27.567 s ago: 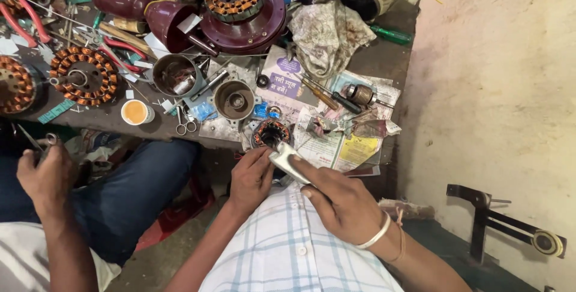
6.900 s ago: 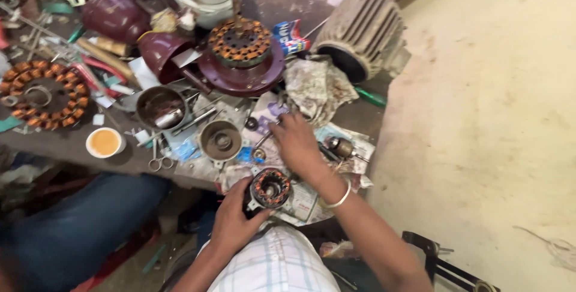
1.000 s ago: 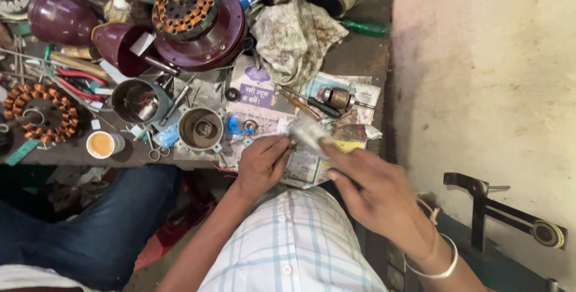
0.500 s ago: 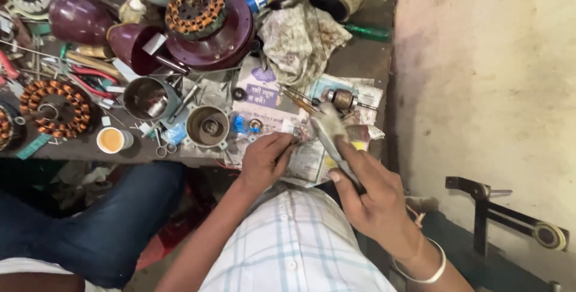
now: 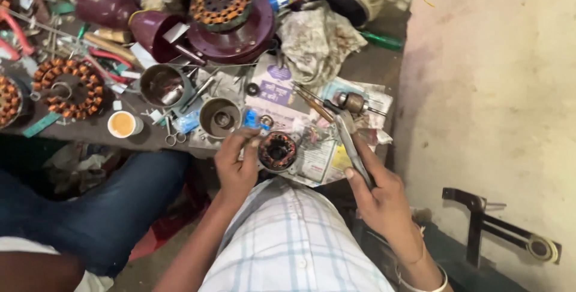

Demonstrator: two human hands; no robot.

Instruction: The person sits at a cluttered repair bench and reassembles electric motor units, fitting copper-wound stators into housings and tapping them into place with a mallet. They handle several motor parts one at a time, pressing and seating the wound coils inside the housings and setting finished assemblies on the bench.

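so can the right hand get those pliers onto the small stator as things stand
Probably yes. The right hand holds the pliers beside the small stator, with only flat papers between them. The left hand touches the stator's left side, leaving its right side open.

A single head-worn camera is looking steeply down from close above, facing the cluttered table (image 5: 372, 70), the person's lap and the floor alongside.

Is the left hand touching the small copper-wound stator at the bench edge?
Touching. In the head view the left hand has its fingertips against the left rim of the stator, with no gap showing between them.
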